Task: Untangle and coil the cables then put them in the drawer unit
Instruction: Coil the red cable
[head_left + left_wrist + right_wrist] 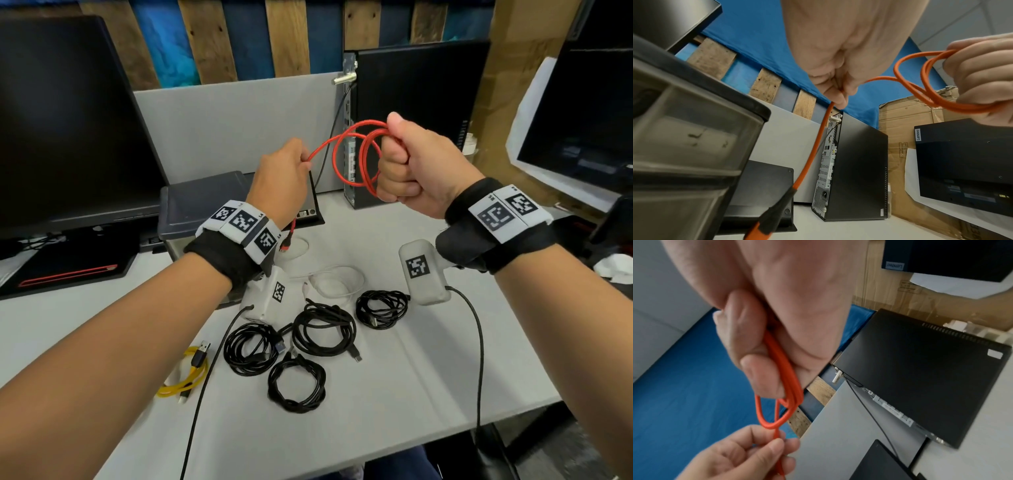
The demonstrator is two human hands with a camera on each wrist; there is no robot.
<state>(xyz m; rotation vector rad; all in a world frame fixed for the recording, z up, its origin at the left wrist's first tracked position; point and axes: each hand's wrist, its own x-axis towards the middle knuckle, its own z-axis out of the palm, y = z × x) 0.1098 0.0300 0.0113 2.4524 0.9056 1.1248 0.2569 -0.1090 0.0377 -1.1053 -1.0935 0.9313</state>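
Both hands are raised above the desk with a red cable (356,154) between them. My right hand (411,164) grips its coiled loops (785,386) in a fist. My left hand (284,168) pinches the free length (818,142), whose plug (287,240) hangs below my left wrist. On the white desk (411,394) lie several coiled black cables (323,329), a yellow cable (186,373) at front left and a white cable (337,281) behind them. The grey drawer unit (198,205) stands at the back, left of my left hand; its translucent drawers (684,138) fill the left wrist view.
A large monitor (61,120) stands at left, a black desktop PC (411,113) upright behind the hands, another monitor (582,113) at right. A grey partition (233,126) closes off the back. Wrist-camera leads (479,359) trail over the front edge.
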